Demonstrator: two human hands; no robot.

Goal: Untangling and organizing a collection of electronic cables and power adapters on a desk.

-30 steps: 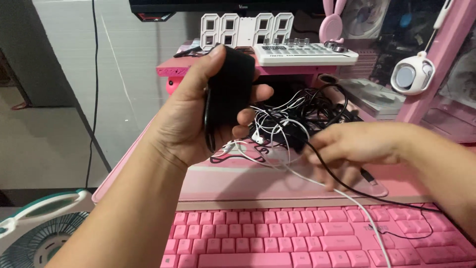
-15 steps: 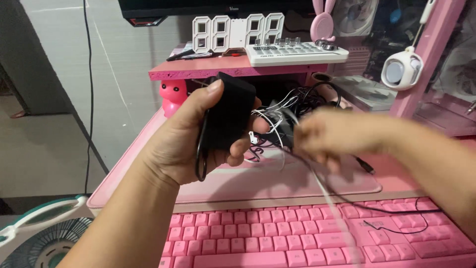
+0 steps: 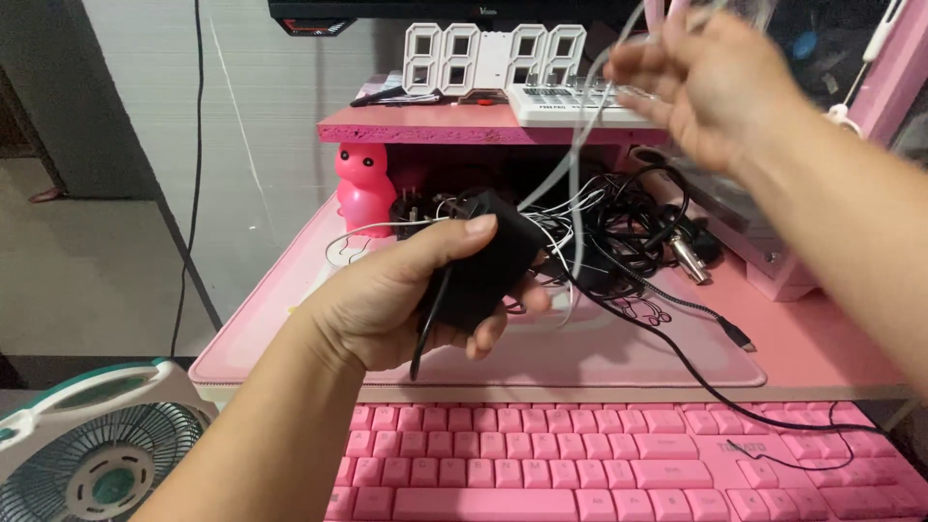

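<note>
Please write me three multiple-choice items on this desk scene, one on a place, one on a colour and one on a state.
1. Where does the pink rounded figurine stand?
A. On the pink keyboard
B. On the pink desk mat, under the raised pink shelf
C. On the floor beside the fan

2. What colour is the thin cable that the raised right hand pulls up?
A. White
B. Red
C. Green

3. How is the black rectangular block held?
A. It lies loose on the keys
B. It hangs from a cord
C. The left hand grips it, thumb on top

Answers: 1 B, since the figurine sits on the mat below the shelf. 2 A, since the blurred strand running up to the hand is white. 3 C, since the fingers wrap round the block above the mat.
</note>
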